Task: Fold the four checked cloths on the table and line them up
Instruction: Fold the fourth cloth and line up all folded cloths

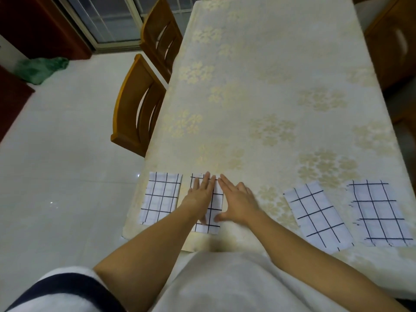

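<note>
Several white cloths with black checks lie folded in a row along the near edge of the table. The leftmost cloth sits at the table's left corner. Beside it lies the second cloth, with my left hand pressed flat on it, fingers spread. My right hand rests flat along that cloth's right edge, its thumb touching the fabric. The third cloth lies tilted, further right. The fourth cloth lies at the far right, nearly straight.
A cream flowered tablecloth covers the table. Two wooden chairs stand pushed in at its left side. A green bag lies on the tiled floor at far left. Wooden furniture stands at the upper right.
</note>
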`<state>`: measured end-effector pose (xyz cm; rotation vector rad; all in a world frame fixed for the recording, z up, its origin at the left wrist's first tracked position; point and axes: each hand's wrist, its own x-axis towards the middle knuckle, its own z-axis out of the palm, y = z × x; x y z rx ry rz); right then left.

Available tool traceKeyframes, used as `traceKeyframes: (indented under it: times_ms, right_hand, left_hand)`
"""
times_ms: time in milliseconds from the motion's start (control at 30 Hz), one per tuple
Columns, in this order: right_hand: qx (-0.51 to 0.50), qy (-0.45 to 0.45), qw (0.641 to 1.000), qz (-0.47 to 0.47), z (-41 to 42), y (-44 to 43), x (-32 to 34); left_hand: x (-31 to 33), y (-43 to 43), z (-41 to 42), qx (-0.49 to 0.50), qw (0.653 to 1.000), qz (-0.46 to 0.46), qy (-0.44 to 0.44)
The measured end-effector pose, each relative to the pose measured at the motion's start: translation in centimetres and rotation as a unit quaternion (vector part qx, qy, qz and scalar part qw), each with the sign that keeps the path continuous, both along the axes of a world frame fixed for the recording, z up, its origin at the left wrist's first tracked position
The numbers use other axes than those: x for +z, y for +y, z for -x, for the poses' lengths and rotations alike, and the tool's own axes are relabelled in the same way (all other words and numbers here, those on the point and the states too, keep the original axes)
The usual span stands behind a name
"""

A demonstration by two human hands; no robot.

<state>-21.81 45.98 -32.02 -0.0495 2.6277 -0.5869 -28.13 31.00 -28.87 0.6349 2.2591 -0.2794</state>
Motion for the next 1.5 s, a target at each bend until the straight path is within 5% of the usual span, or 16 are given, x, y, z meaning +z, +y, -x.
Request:
traceKeyframes:
  times_ms: [100, 167, 267, 367, 533, 833, 1267, 1433, 1500]
  right_hand:
    - [-0.063, -0.012, 0.992, 0.113, 0.4, 1.1, 0.8]
    - [-0.182, 0.061, 0.967, 0.169, 0.0, 3.6, 1.2]
    - [-0.359, 0.172, 0.914, 0.079, -2.0, 9.4, 1.3]
    - [-0.454, 0.126, 0.882, 0.018, -4.7, 13.9, 1.4]
    - [-0.539, 0.02, 0.839, -0.068, -9.7, 16.4, 1.0]
    - [-0.503, -0.091, 0.858, 0.056, -8.4, 17.0, 0.7]
    - [-0.377, -0.053, 0.912, 0.151, -2.9, 8.8, 0.4]
    - [-0.404, 0.059, 0.902, 0.142, -3.7, 9.9, 1.4]
    - [-0.309, 0.035, 0.94, 0.142, -4.1, 11.0, 1.8]
  left_hand:
    - [1.0, 1.5, -0.3, -0.069, 0.992, 0.098, 0.048]
    - [2.5, 3.6, 0.2, -0.114, 0.983, 0.121, 0.081]
    - [3.9, 8.2, 0.9, -0.139, 0.985, -0.018, 0.105]
    - [4.0, 13.0, -1.2, -0.156, 0.975, -0.161, 0.003]
    - [0.7, 16.4, -6.1, -0.235, 0.958, -0.159, -0.034]
    - [0.1, 13.2, -3.3, -0.158, 0.973, -0.168, 0.007]
    - [-0.7, 6.8, -2.7, -0.057, 0.991, -0.117, 0.033]
    - [-0.6, 7.0, -2.6, -0.07, 0.991, -0.105, 0.035]
    - [-0.5, 7.2, -2.7, -0.083, 0.992, -0.087, 0.035]
